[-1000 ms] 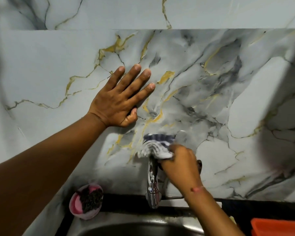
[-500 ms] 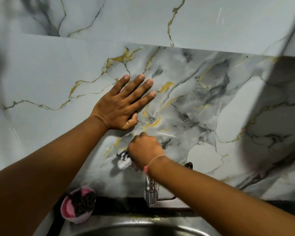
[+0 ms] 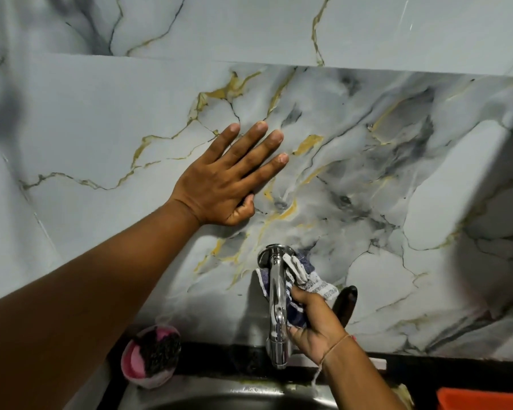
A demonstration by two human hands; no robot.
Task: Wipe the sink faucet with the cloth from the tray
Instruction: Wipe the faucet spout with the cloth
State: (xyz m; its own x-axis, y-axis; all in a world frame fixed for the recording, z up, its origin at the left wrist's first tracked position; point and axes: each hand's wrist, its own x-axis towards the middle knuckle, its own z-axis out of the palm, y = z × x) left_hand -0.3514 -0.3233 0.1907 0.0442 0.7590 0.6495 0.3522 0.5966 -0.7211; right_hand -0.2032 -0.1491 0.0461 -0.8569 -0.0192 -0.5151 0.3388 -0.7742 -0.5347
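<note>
Sliding down the faucet [image 3: 274, 300], right hand [image 3: 314, 329] grips cloth [image 3: 311, 281].

left hand [image 3: 219, 190] flat, fingers spread, right hand [image 3: 314, 327] clenched

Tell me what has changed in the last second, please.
The right hand carried the cloth up over the faucet top, then back down; it now grips the cloth against the spout's right side. The left hand stayed flat on the marble wall.
</note>
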